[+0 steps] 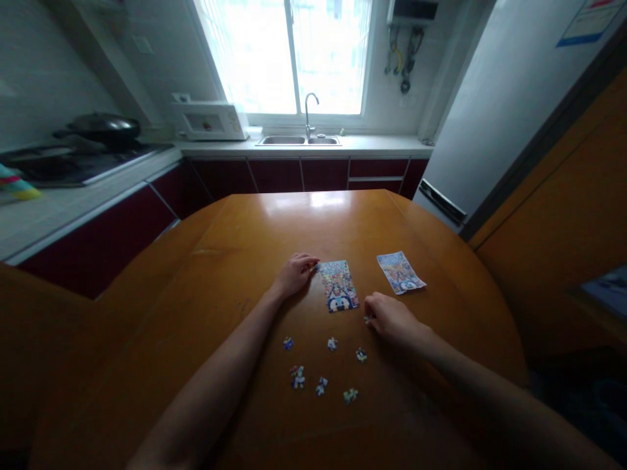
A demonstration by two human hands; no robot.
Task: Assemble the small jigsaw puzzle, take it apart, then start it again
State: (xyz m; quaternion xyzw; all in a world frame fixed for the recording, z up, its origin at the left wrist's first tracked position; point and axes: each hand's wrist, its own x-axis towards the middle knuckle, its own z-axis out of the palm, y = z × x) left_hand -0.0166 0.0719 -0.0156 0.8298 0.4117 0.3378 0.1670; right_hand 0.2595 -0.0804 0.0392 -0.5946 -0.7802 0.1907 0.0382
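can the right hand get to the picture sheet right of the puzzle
Probably yes: the picture sheet lies just beyond the right hand, with only bare tabletop visible between them, though the hand seems to hold a puzzle piece.

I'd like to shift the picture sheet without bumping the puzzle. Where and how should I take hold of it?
Pinch the right edge of the picture sheet, probably best from the right. It is thin and lies on the table, so an edge offers the likeliest hold, and the assembled puzzle lies to its left. Whether an edge lifts is unclear.
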